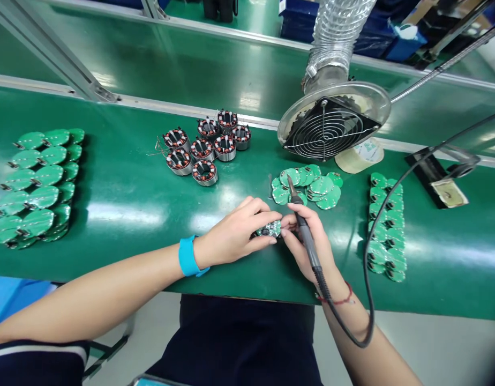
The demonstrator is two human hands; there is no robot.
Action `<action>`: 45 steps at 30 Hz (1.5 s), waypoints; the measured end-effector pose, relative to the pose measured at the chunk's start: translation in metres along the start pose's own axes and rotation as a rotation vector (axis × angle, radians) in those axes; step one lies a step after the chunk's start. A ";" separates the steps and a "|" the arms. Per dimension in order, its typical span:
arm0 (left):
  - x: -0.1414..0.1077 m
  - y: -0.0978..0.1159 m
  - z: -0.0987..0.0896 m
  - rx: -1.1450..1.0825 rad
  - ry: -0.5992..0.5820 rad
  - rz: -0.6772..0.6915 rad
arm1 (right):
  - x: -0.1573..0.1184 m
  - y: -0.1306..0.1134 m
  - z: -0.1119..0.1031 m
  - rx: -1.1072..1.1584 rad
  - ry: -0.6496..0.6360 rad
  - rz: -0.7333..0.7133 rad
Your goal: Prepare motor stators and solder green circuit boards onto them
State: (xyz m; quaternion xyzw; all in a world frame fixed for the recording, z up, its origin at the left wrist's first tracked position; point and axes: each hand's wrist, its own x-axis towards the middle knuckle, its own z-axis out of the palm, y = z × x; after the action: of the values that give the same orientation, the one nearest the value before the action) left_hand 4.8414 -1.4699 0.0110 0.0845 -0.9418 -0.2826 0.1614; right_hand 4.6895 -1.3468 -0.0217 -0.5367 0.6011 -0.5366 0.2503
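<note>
My left hand (245,228) is closed around a small round circuit board (271,229), its thumb and fingers on the edges and the component side facing up. Whether a motor stator sits under this board is hidden. In my right hand (312,236) lies a soldering iron (306,231), its tip pointing away from me and up, over a loose pile of green round boards (322,186). The thumb and a fingertip of that hand also reach the right edge of the held board. The iron's black cord (366,279) loops over my right forearm.
Copper-wound stators (204,172) stand in a group at the back. Stacked green boards lie in rows at left (42,197) and right (387,230). A fume extractor fan (324,128) hangs above. An iron stand (436,179) and a tape roll (360,155) sit behind.
</note>
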 end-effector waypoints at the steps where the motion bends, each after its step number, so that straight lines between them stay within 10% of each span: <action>1: 0.000 0.000 -0.001 -0.003 -0.008 0.004 | 0.000 0.000 -0.002 -0.004 -0.011 -0.003; 9: -0.002 0.000 -0.008 -0.028 -0.070 -0.001 | 0.003 0.000 0.000 -0.169 -0.032 -0.160; 28: -0.006 0.009 -0.009 0.135 -0.091 -0.070 | -0.010 0.000 0.006 -0.016 0.048 -0.021; 45: 0.010 0.009 0.006 -0.422 0.066 -0.368 | -0.027 -0.022 0.046 -0.150 0.476 0.065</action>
State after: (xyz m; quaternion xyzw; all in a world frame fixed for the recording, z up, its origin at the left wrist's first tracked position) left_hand 4.8296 -1.4621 0.0135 0.2277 -0.8252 -0.4940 0.1520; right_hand 4.7462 -1.3364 -0.0230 -0.3927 0.6983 -0.5934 0.0784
